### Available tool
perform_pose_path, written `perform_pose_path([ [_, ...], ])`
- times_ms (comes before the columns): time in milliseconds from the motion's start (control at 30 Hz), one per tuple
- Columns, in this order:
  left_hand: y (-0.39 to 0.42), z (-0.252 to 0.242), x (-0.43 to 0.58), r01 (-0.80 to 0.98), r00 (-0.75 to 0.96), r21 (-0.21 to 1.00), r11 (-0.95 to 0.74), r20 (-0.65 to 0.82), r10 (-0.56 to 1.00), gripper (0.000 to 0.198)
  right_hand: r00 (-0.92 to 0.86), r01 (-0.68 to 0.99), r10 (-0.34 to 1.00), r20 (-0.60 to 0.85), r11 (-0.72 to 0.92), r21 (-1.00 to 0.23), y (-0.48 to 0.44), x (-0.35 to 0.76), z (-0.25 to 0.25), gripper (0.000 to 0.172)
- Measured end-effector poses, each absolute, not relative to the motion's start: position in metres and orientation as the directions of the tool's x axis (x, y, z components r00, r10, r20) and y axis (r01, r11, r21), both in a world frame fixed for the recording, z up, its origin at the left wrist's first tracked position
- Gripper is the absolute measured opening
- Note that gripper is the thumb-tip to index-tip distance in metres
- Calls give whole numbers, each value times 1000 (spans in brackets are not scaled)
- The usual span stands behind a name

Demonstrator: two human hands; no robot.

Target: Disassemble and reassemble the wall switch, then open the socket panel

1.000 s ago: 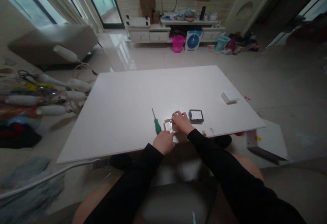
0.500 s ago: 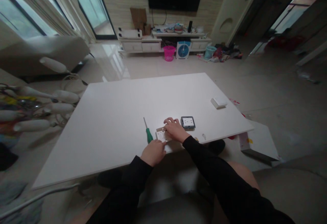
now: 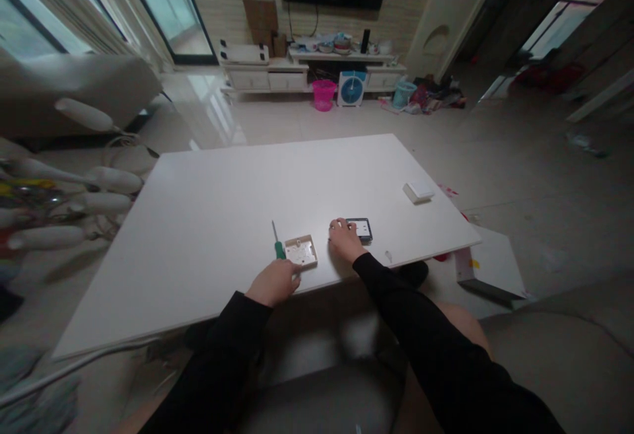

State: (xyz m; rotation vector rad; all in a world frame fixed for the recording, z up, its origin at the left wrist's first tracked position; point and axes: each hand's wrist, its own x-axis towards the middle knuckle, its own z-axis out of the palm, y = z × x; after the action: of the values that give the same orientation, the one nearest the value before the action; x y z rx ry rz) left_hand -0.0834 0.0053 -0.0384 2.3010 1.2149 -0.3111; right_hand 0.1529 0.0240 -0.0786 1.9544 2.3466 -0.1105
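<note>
On the white table (image 3: 232, 203), a shallow white socket mounting box (image 3: 301, 252) lies with its hollow side up. My left hand (image 3: 275, 282) is closed at the box's near left corner, with fingers against its rim. A green-handled screwdriver (image 3: 279, 248) lies just left of the box, its shaft pointing away from me. My right hand (image 3: 345, 239) has its fingers bent around the left side of a wall socket (image 3: 363, 228), a white face in a dark frame. The hand covers part of the socket, and its fingertips are partly hidden.
A small clear bag (image 3: 389, 255) lies near the table's front edge. A white square block (image 3: 419, 191) sits at the right. Beyond the table stand a pink basket (image 3: 324, 94) and a blue fan (image 3: 351, 89). A white carton (image 3: 490, 265) is on the floor at right.
My right hand has left the mounting box and moved right to the wall socket. The box has slid slightly left with my left hand. The whole view has shifted a little.
</note>
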Motion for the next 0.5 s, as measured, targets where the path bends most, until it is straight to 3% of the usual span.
perform_pose_path([
  [100,7,-33,-87,837,546,308,-451,-427,721,31,-170,985,980,-108,170,-8,26,152,-79,34],
  [300,11,-24,-96,943,323,114,-312,-539,778,36,-111,994,989,-98,109,-31,32,159,-80,30],
  [500,19,-27,-108,975,191,17,-223,-585,788,44,-91,995,993,-76,87,-48,31,161,-78,29],
])
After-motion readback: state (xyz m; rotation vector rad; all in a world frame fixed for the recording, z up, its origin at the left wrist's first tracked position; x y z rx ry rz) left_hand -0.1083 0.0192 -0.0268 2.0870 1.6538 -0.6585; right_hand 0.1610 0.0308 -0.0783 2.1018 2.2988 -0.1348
